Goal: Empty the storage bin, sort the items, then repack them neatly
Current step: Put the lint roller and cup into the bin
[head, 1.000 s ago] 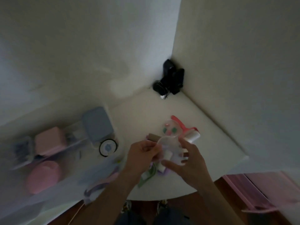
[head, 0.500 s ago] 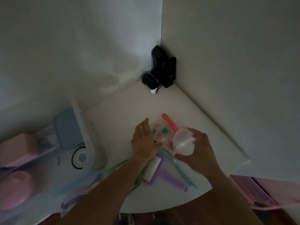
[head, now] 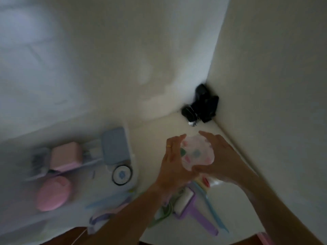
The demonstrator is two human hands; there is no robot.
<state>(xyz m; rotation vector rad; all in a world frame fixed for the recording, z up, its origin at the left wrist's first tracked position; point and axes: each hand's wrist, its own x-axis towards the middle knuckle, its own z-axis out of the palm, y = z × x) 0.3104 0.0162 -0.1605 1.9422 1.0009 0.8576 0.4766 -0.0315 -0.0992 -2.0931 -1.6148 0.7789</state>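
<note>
Now we are sorting: our left hand and right hand cup a clear tub of coloured bits above the table, fingers curved round its sides. Next it needs a spot among the brushes. Half a second ago the right hand alone held a small cup, with the tub on the table.

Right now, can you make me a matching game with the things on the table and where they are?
Things:
1. clear container
2. purple roller
3. black gadget
4. pink oval box

Places:
A. in the corner where the walls meet
B. inside the bin on the left
C. between both hands
D. flat on the table, below the hands

Pairs: 1-C, 2-D, 3-A, 4-B
</note>
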